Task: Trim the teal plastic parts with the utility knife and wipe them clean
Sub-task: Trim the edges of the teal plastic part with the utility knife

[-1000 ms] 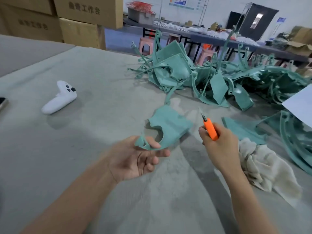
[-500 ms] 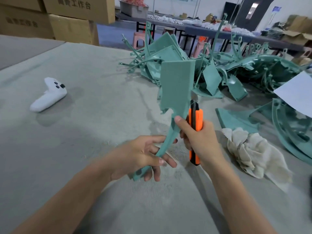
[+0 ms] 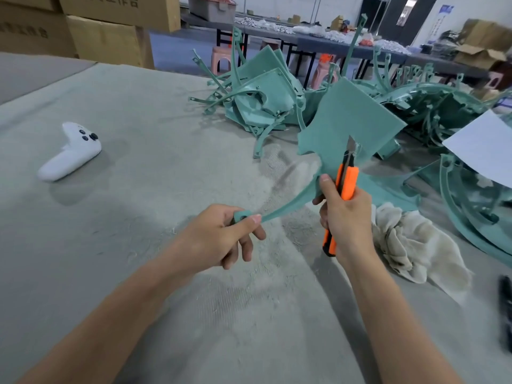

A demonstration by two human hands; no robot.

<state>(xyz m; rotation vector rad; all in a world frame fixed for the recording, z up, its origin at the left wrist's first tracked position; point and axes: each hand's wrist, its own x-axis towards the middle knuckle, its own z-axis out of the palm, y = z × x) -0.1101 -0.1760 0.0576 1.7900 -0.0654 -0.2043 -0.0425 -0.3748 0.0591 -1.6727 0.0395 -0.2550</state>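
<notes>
Workshop with cardboard boxes (image 3: 110, 37) stacked at the back and a wide table covered in grey felt (image 3: 124, 286) filling the view from a head-worn camera.

Well beyond both sets of fingers, a tangled pile of teal plastic parts (image 3: 263, 98) spreads across the far side.

Between the hands, one teal part (image 3: 346, 120), a flat panel on a long curved stem, is held up off the felt. The left hand (image 3: 221, 236) pinches the stem's end between thumb and forefinger, the other fingers loosely curled below. The right hand (image 3: 346, 214) is clenched around an orange utility knife (image 3: 347, 181), thumb up against the part's edge.

Just right of the right hand's knuckles lies a crumpled off-white rag (image 3: 410, 245). Far to the left of the left fingers sits a white handheld controller (image 3: 69, 153).

The knife's blade (image 3: 351, 144) points up past the fingertips into a notch in the panel's lower edge.

A second ago the knife was apart from the part, which lay low over the left palm. Half a second ago the panel stood straight up with the left fingers midway along the stem. Now the panel leans right, the grip has slid to the stem's tip, and the blade meets the plastic. Trimming of this piece seems to be starting; wiping is not yet done.
</notes>
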